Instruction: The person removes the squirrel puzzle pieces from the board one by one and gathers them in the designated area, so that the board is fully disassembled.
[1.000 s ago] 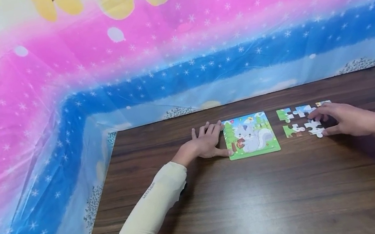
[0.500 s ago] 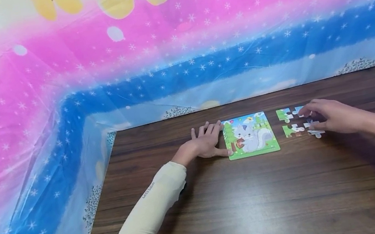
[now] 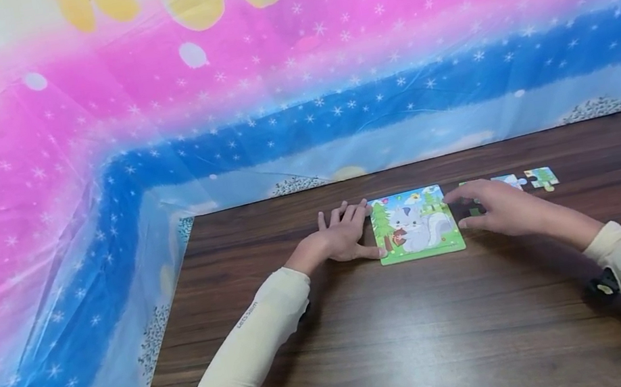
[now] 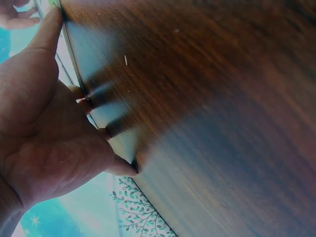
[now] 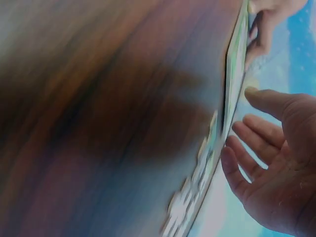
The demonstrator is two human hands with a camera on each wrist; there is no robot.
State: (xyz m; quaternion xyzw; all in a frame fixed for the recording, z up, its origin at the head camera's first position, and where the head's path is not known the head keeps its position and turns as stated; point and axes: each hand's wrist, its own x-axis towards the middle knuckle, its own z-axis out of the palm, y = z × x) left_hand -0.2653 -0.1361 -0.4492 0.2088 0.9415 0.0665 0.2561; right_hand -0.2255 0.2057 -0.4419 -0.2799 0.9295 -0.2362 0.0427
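Observation:
A square squirrel-picture puzzle board (image 3: 415,227) lies flat near the table's far edge. Along its left side rests my left hand (image 3: 345,235), fingers spread and straight, thumb at the lower left corner and fingertips at the upper left. Close to the board's right side is my right hand (image 3: 494,207), its thumb and fingers apart with nothing seen between them. Beneath and behind that hand lie loose jigsaw pieces, partly hidden; a green and blue jigsaw piece (image 3: 542,177) shows at their right end. The right wrist view shows the right palm (image 5: 291,153) with loosely bent fingers.
A dark wood-grain table (image 3: 390,337) spreads out in front. Behind it and along the left side hangs a pink and blue printed cloth (image 3: 276,137), meeting the table's far edge close to the board.
My right hand has moved left from over the loose pieces to the board's right edge, uncovering the pieces at the right end. The left hand and board have stayed put.

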